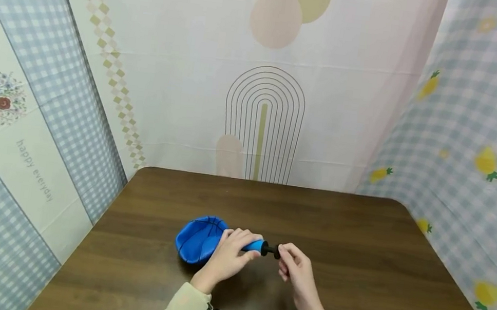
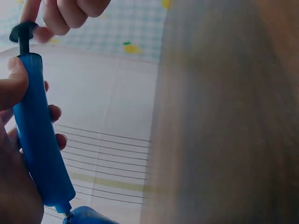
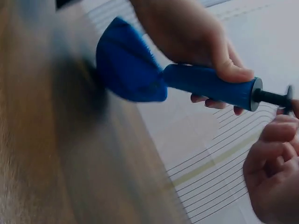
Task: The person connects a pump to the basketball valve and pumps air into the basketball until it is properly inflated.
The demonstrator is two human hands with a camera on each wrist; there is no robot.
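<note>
One blue hand pump (image 1: 255,246), held over the brown worktop (image 1: 123,269). Left hand (image 1: 229,254) wrapped round the barrel (image 2: 43,135); right hand (image 1: 299,272) pinching the black handle (image 1: 277,252), a short length of dark rod (image 3: 271,97) showing between. Pump's narrow tip (image 2: 62,206) meets a blue ball (image 1: 196,241) — dented, slack, black-lined — left of the hands; whether the ball touches the worktop, cannot tell. Behind: pale cloth (image 1: 182,90) printed with nested arches.

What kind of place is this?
Maybe a small curtained-off workspace: a dark brown, wood-grained table before a white arch-printed cloth, with blue-and-white checked cloths at either side.
</note>
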